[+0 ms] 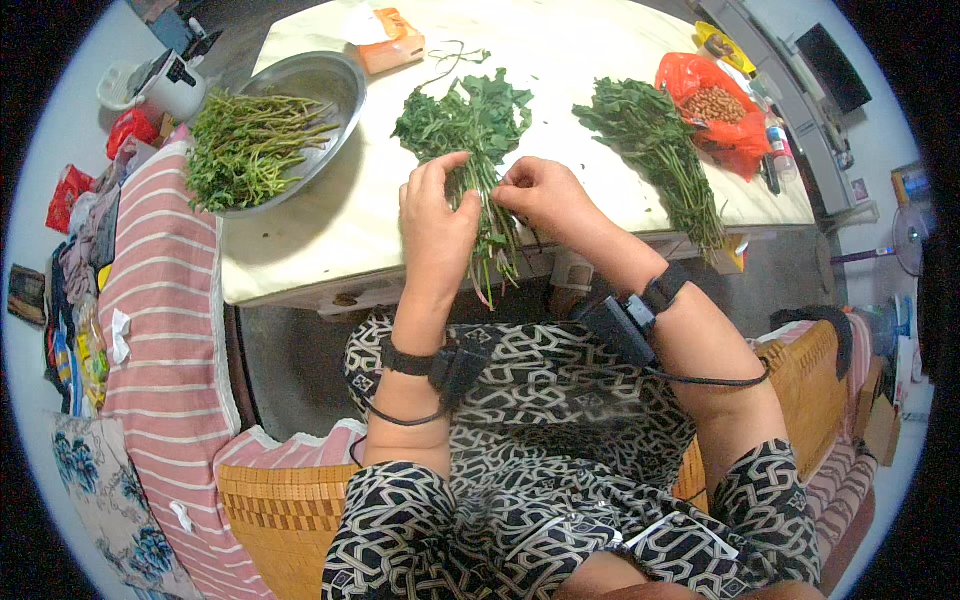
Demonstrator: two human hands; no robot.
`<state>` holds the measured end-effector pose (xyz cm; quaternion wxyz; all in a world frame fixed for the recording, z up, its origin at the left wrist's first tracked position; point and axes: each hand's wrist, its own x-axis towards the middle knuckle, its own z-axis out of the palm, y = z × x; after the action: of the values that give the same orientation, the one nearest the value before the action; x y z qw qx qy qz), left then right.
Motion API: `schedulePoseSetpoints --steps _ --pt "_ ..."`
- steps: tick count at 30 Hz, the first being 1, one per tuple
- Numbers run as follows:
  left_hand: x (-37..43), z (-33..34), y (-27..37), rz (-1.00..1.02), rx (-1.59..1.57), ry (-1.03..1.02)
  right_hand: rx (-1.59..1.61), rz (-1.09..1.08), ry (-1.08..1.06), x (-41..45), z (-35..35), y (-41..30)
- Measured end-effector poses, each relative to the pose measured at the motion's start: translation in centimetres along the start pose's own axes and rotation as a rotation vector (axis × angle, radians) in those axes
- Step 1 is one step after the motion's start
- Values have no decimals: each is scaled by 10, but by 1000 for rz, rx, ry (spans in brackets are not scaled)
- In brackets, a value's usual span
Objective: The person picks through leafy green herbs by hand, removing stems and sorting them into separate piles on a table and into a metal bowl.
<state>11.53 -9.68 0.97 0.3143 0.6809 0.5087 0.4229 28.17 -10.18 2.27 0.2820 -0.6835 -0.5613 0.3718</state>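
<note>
A bunch of leafy greens (474,124) lies across the front of the table, its leaves pointing away from me and its thin stems past the near edge. My left hand (439,210) curls against the left side of this bunch, thumb and forefinger at its stems. On the other side, my right hand (546,193) has thumb and forefinger pinched together at the edge of the stems; what lies between the fingertips is too small to tell. A second bunch of leafy greens (649,142) rests farther right, stems over the edge. Trimmed green stems (255,146) fill much of a metal basin (346,94) at left.
An orange packet of tissues (390,46) sits at the back of the pale table (315,259). At right are a red plastic bag (679,71) with peanuts (714,105) and a plastic bottle (781,150). A striped cloth-covered seat (169,300) flanks the table's left. Cables hang from both wrist devices.
</note>
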Motion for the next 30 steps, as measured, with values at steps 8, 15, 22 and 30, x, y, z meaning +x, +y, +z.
schedulePoseSetpoints --steps 8,15,22,30 --pt "0 1 -2 13 -11 -21 417 244 -51 -9 -17 -4" --pt "-2 0 -7 112 19 23 582 380 -88 -13 -26 -17" --pt "-2 4 -8 136 72 1 400 322 -75 -14 -34 -14" --pt "-2 10 -8 199 131 15 396 246 7 -12 -49 -9"
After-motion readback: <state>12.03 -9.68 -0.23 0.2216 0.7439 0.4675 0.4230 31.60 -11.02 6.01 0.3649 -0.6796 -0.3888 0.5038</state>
